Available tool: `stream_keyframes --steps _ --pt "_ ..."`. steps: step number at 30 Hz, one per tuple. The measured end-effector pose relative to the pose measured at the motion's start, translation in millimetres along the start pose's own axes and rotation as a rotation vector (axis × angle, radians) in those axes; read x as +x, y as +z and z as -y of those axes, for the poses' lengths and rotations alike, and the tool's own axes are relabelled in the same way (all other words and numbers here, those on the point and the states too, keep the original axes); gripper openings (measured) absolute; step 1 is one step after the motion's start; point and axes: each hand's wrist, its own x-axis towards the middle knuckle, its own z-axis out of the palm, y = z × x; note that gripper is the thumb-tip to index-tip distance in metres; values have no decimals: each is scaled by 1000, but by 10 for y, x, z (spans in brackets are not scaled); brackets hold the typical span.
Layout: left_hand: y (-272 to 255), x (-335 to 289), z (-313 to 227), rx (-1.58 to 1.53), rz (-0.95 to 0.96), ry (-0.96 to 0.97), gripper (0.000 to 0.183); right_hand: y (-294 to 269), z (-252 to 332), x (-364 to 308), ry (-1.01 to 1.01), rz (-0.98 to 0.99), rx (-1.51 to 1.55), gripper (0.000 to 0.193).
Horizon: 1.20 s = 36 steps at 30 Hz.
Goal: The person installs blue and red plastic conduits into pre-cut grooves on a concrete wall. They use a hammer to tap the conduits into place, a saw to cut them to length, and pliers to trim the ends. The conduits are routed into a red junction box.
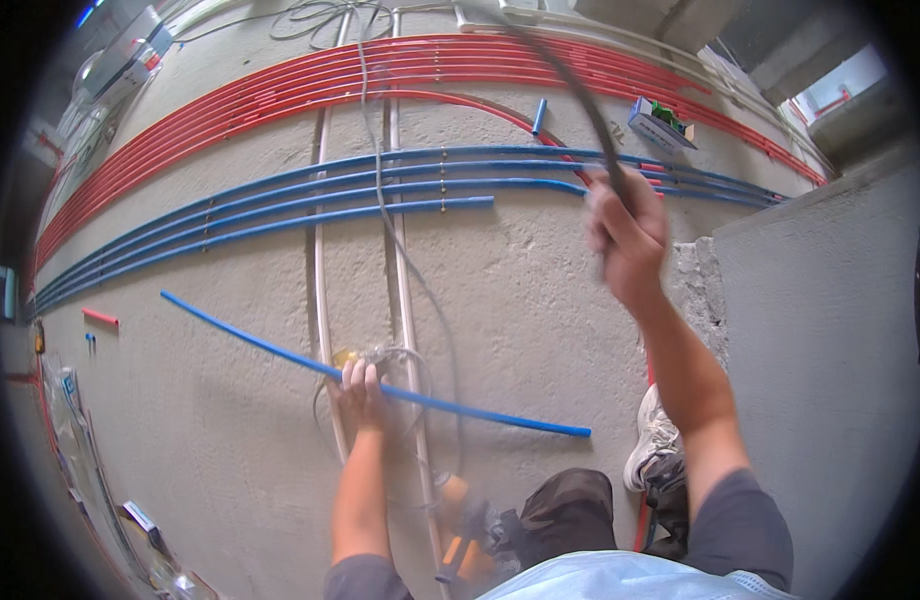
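My left hand (361, 398) is closed around a blue conduit pipe (470, 410) near its middle. The pipe lies at a slant just over the floor, its left end farther from me than its right. Raised at the right, my right hand (630, 225) grips a long, dark, bendy rod (578, 95), blurred by motion; its kind is hard to tell. The rod arches up and to the left, past the top edge. Beside my left fingers, a small yellow thing (347, 356) and a loop of thin cable are partly hidden.
Fixed red pipes (280, 88) and blue pipes (270, 205) cross the floor ahead. Two white pipes (405, 290) run toward me, with a grey cable (380, 190) across them. An open box (662, 122) sits far right. A blurred orange-and-black tool (465, 550) is near my knee; a low wall (820, 330) stands right.
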Motion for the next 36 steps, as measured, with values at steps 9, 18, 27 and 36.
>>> stream_keyframes --steps 9,18,27,36 --pt "433 -171 183 -5 -172 66 31 -208 1820 -1607 177 -155 -237 25" --pt "480 -195 141 209 26 87 31 -1278 3633 -5092 254 -792 -479 35" --pt "-124 191 370 347 96 308 43 -921 5076 -9848 42 -1717 -353 38" --pt "-965 -369 -2464 -178 230 845 30 1588 3432 -15310 -512 -2393 595 38"
